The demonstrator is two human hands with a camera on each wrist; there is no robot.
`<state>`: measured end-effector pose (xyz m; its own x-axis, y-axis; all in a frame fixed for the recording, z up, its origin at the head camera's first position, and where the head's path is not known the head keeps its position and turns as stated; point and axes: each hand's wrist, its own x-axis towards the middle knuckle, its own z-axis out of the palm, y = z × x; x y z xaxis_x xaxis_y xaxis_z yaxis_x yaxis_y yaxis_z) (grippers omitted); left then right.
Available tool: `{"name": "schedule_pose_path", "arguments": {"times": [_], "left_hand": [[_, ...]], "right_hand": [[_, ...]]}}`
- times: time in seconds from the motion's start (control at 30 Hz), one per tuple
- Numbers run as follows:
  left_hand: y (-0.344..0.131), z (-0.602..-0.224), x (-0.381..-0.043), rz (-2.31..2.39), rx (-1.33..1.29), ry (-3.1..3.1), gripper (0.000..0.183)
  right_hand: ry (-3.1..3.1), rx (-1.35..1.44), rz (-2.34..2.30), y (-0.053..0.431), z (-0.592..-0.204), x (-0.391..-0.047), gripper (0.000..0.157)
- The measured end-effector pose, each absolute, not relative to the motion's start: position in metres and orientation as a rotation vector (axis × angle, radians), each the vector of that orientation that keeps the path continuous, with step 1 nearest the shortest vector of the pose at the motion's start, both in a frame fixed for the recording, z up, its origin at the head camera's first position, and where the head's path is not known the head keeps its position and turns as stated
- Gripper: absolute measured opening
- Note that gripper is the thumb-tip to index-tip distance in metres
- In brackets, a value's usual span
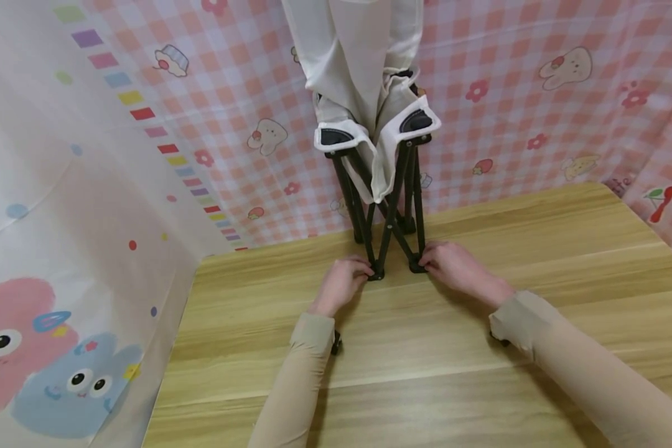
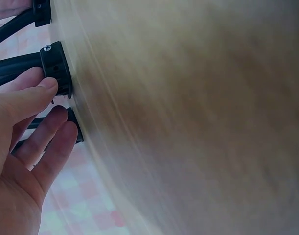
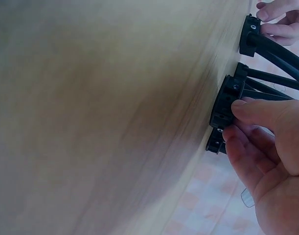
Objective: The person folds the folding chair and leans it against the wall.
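A partly folded folding chair (image 1: 364, 68) with cream fabric and crossed black legs stands upright at the back of the wooden table. My left hand (image 1: 343, 283) pinches the black foot (image 2: 56, 71) of the front left leg between thumb and fingers, its other fingers spread beneath. On the other side, my right hand (image 1: 459, 267) holds the front right foot (image 3: 226, 100), thumb on one face and fingers behind it. Both feet sit at the tabletop. White-edged fabric corners with dark patches hang over the leg tops. The chair's top is cut off by the head view.
The wood-grain table (image 1: 414, 386) spreads beneath both forearms. Behind the chair hangs a pink checked cloth (image 1: 498, 124) with cartoon prints, and a white printed cloth (image 1: 89, 186) covers the left side. Two rear feet of the chair stand close to the back cloth.
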<state>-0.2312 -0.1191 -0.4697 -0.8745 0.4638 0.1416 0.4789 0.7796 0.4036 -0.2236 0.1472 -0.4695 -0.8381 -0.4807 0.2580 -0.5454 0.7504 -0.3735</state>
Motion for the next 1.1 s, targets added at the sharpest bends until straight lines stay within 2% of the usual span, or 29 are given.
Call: {"name": "schedule_pose_path", "arguments": {"times": [0.8,0.97,1.1], "left_hand": [[-0.118,-0.467,-0.231,-0.615,-0.777,-2.953,0.015],[-0.124,-0.457,-0.220,-0.681,-0.749,-2.979,0.028],[-0.134,-0.442,-0.200,-0.741,-0.636,-2.940,0.040]], "right_hand": [[-2.837,0.842,0.665,0.148,-0.464,-0.221,0.014],[-2.819,0.851,0.686,0.159,-0.453,-0.210,0.024],[-2.827,0.747,0.682,0.178,-0.435,-0.192,0.036]]}}
